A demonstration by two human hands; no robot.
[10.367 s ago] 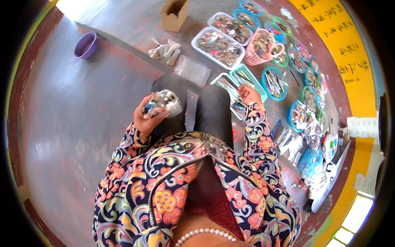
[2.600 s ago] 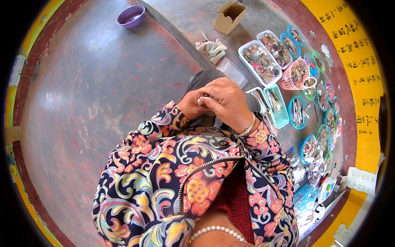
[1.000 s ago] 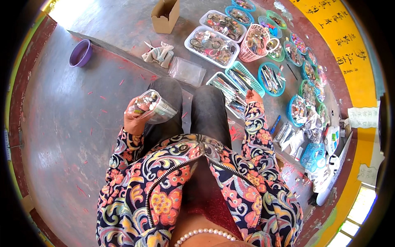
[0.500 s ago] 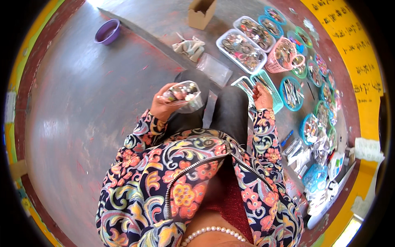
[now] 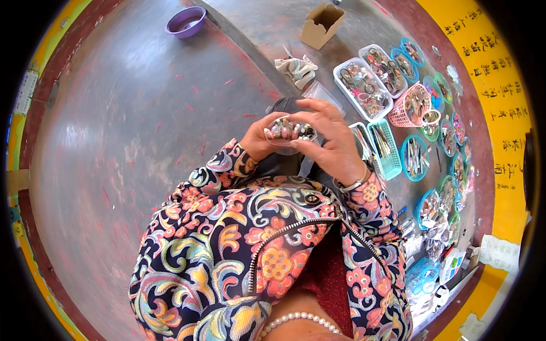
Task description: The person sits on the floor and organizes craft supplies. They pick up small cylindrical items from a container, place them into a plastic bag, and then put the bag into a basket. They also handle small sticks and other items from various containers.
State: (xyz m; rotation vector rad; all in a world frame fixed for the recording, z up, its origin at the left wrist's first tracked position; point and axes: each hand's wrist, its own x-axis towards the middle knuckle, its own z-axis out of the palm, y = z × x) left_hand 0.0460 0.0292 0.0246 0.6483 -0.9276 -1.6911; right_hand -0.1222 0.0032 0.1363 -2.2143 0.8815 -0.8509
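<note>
In front of my knees I hold a clear plastic container (image 5: 280, 145) with both hands. Inside it are many small pieces (image 5: 289, 131), pink, white, green and dark; they look like beads or trinkets, too small to make out singly. My left hand (image 5: 259, 138) is closed round the container's left side. From the right, my right hand (image 5: 333, 139) reaches round it, thumb at the near edge and fingers at the far edge; its fingertips partly hide the rim. A bracelet (image 5: 354, 181) circles my right wrist.
To the right stand white tubs (image 5: 364, 91) of small goods, a pink basket (image 5: 408, 111), a mint-green basket (image 5: 385, 149) and a round blue basket (image 5: 414, 158). Ahead lie a cloth (image 5: 297, 69), a cardboard box (image 5: 322, 26) and a purple basin (image 5: 186, 24).
My right hand has left the mint-green basket and come to the container. My left hand has brought the container rightward. The view has shifted, so surroundings sit further right.
</note>
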